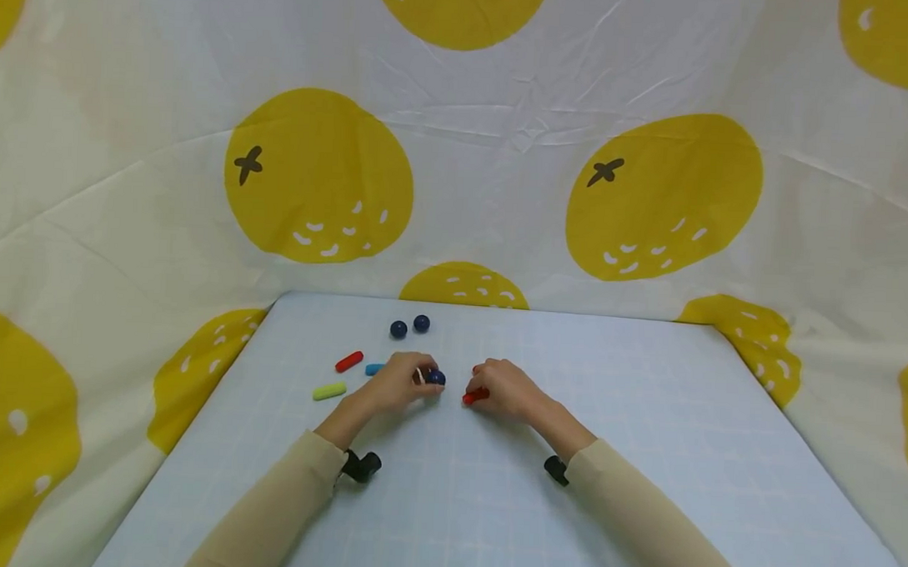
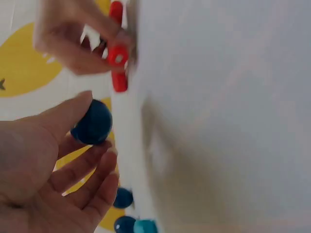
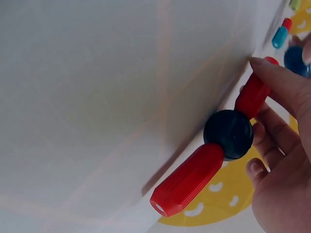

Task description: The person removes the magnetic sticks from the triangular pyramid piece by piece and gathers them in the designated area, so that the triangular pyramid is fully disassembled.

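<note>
My left hand (image 1: 400, 383) pinches a dark blue ball (image 2: 95, 122) between thumb and fingers, over the table's middle. To its right, my right hand (image 1: 506, 389) grips one red rod (image 3: 252, 97) of a joined piece. In the right wrist view that rod meets a dark blue ball (image 3: 228, 134), and a second red rod (image 3: 188, 180) sticks out from the ball's other side. The held ball and the joined piece are a short gap apart. In the head view the right fingers hide the joined piece's ball.
Left of my left hand lie a loose red rod (image 1: 349, 362), a yellow-green rod (image 1: 329, 391) and a blue rod (image 1: 374, 369) partly hidden by that hand. Two dark blue balls (image 1: 398, 329) sit farther back. A fruit-patterned curtain (image 1: 495, 193) hangs behind the pale table (image 1: 446, 517).
</note>
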Tool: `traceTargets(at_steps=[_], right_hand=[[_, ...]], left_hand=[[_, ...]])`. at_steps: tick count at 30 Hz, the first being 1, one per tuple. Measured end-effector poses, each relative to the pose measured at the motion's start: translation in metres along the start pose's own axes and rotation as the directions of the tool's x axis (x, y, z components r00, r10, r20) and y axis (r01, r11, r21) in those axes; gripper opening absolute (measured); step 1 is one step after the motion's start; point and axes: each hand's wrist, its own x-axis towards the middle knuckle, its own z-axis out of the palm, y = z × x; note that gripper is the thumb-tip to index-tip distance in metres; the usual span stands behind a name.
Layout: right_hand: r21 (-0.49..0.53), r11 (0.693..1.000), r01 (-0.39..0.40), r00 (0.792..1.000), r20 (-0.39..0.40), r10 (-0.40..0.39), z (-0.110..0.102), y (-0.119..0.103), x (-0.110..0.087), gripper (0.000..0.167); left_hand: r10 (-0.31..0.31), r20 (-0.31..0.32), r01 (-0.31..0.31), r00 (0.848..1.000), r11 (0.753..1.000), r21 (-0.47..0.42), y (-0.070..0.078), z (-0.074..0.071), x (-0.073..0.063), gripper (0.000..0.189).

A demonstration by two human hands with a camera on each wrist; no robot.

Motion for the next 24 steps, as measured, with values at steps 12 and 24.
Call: traceTargets(at_steps=[12,24], right_hand=[[-0.017,1.000,-0.023,1.000,-0.003,0.023,0.001,-0.004,-0.001,0.014],[-0.019,0.999,-0.037,0.999,0.008,0.037,0.003,-0.002,-0.001,0.015]], left_hand=[[-0.205,-0.155,0.229,0.966,0.960,0.161,-0.023,-0.027,0.047,0.042],[-0.204,-0.150,0.229,0.967,0.957,0.176,-0.027,-0.019,0.054,0.043]])
